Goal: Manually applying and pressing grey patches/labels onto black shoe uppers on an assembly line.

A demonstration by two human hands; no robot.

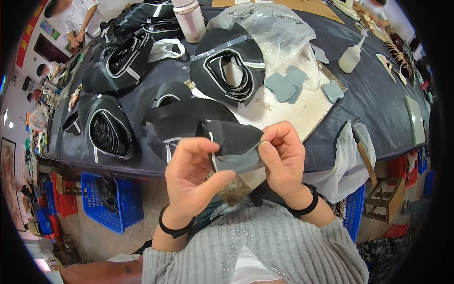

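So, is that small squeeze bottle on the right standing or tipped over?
Upright: the squeeze bottle sits on its base on the dark tabletop, narrow spout pointing up.

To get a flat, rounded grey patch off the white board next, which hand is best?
Probably the right hand: the flat, rounded grey patches lie on its side, nearer to it than to the left hand. It would first need to let go of the curved black fabric-like piece it pinches.
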